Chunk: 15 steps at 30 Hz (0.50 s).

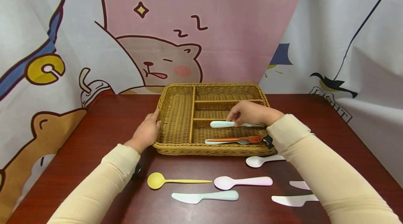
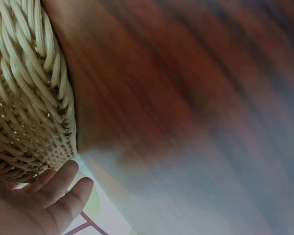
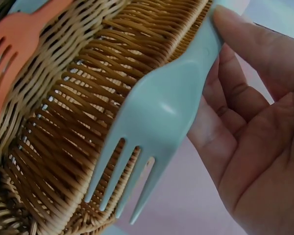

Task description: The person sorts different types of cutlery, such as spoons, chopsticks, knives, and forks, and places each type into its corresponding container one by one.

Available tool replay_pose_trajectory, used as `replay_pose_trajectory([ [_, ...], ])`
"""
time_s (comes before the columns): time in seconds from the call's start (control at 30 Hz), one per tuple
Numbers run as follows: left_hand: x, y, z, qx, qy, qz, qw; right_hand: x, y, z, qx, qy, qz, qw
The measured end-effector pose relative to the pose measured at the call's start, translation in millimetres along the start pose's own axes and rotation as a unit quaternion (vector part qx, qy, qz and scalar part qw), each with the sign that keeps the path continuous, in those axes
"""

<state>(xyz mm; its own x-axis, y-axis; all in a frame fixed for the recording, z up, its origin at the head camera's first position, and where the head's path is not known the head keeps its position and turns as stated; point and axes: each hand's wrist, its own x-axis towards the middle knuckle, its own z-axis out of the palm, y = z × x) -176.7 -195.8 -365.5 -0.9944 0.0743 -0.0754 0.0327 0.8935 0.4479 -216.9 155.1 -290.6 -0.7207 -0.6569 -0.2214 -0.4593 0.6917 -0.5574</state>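
Note:
My right hand (image 1: pixel 252 113) pinches a mint-green fork (image 3: pixel 159 103) by its handle between thumb and fingers. It hovers over the right side of a wicker basket (image 1: pixel 217 150), close above the front divider, and the tines point right in the head view. Below it, in the front right compartment, lie an orange fork (image 1: pixel 234 139) and a pale blue utensil (image 1: pixel 217 142) partly under it. My left hand (image 1: pixel 146 131) rests with extended fingers against the basket's left rim; the left wrist view shows these fingers (image 2: pixel 63 183) beside the woven outer wall.
In front of the basket lie a yellow spoon (image 1: pixel 156 181), a pink spoon (image 1: pixel 224 183), a white spoon (image 1: pixel 255 161) and a mint knife (image 1: pixel 189 197). A white knife (image 1: pixel 289 200) and a pink knife (image 1: pixel 300 185) are partly hidden by the right sleeve. A printed curtain (image 1: pixel 226 24) hangs behind the table.

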Motion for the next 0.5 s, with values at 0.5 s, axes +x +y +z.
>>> replay_pose_trajectory([
  [0.5,0.1,1.0,0.0,0.002,0.004,0.000,1.0000,8.7,-3,15,-0.011,-0.042,0.001,0.9991],
])
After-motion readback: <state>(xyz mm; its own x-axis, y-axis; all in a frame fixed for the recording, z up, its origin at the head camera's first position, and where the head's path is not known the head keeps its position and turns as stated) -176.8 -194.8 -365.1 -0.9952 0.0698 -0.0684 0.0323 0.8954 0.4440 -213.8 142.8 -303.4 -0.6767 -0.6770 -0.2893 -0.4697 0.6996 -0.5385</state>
